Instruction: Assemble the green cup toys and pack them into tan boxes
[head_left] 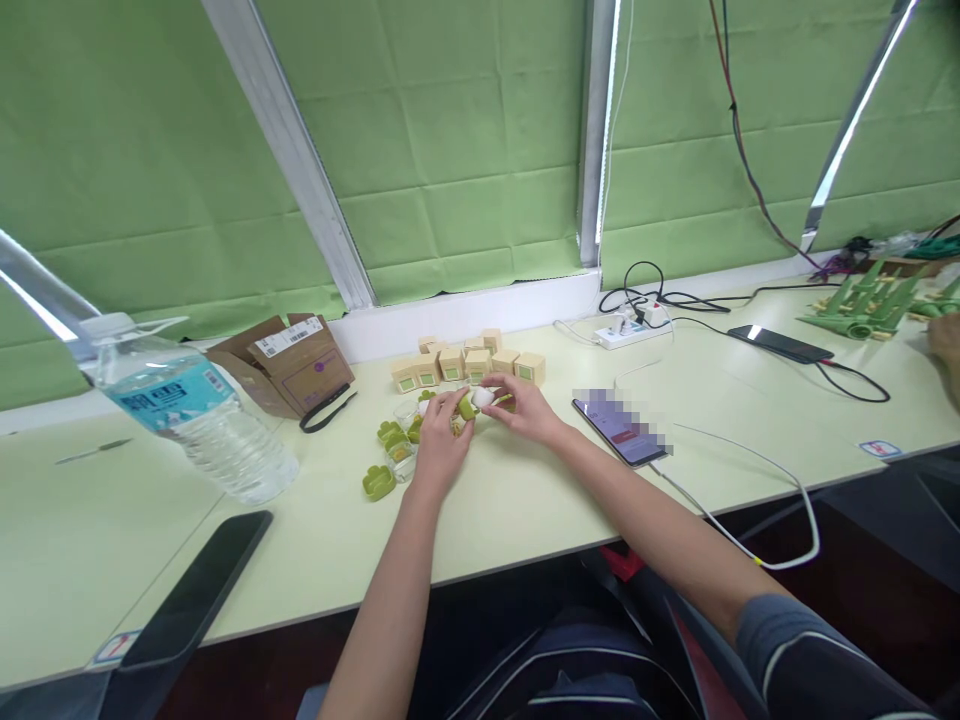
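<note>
The left hand (442,438) is pinching a small green plastic piece (466,407) in its fingers; the right hand's (527,408) fingers are gripping a white rounded piece (482,397) immediately to its right, over the tabletop (517,520). Fingers are covering much of both, leaving their long axes and any contact unclear. The left hand is partly hiding green flower-shaped shells (390,434).

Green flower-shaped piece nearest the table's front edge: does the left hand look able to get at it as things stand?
Probably yes: the flower-shaped piece lies uncovered near the left hand, which would likely have to let go of a small green part first.
</note>
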